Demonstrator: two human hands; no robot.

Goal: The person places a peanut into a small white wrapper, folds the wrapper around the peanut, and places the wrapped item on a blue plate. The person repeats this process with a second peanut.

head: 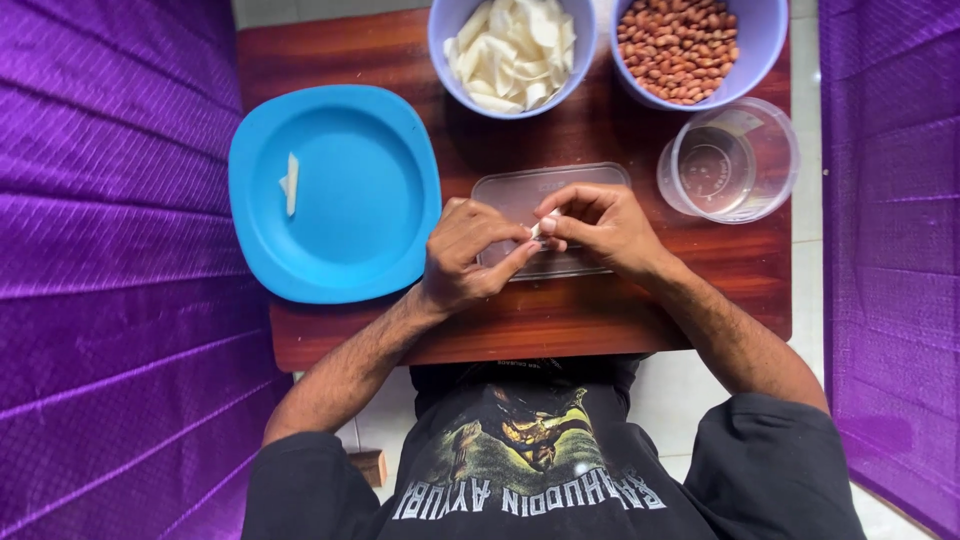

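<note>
Head view: left hand [465, 255] and right hand [600, 228] meet over a clear lid [520, 195] on the wooden table [600, 310], fingers of both pinched shut on a small white piece [546, 226]. Blue plate [340, 190] to the left holds one white strip [291, 183]. Bowl of white chips [512, 50], bowl of peanuts [680, 40], clear tub [728, 160] behind.

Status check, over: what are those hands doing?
Both hands, left hand and right hand, pinch small white piece. Over clear lid. Nothing in the way.
</note>
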